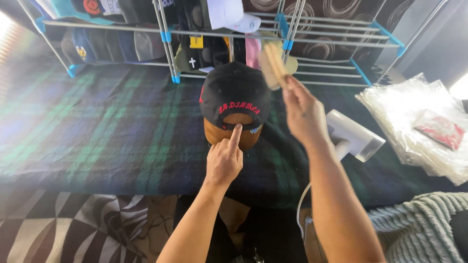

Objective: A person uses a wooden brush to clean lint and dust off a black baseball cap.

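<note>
- Right hand (303, 113) closed round the handle of a pale wooden brush (273, 64), bristles tipped toward the crown; raised just above and right of the cap, apparently for a sweeping stroke.
- Left hand (224, 158) curled, forefinger alone pressed on the rear strap of the black cap with red embroidered lettering (235, 92), seemingly to steady it.
- Cap seated on a rounded brown wooden form (229, 136), mid-table on the dark green-and-blue plaid cloth (97, 136), near its far edge.
- Behind, along the far edge: metal wire rack with blue joints (168, 36), crowded with caps.
- Right of the form: white boxy appliance (353, 136), partly behind the forearm, kind unclear.
- Right edge: clear plastic bags (419, 117), contents hard to make out.
- Brush blurred; cap's brim hidden.
</note>
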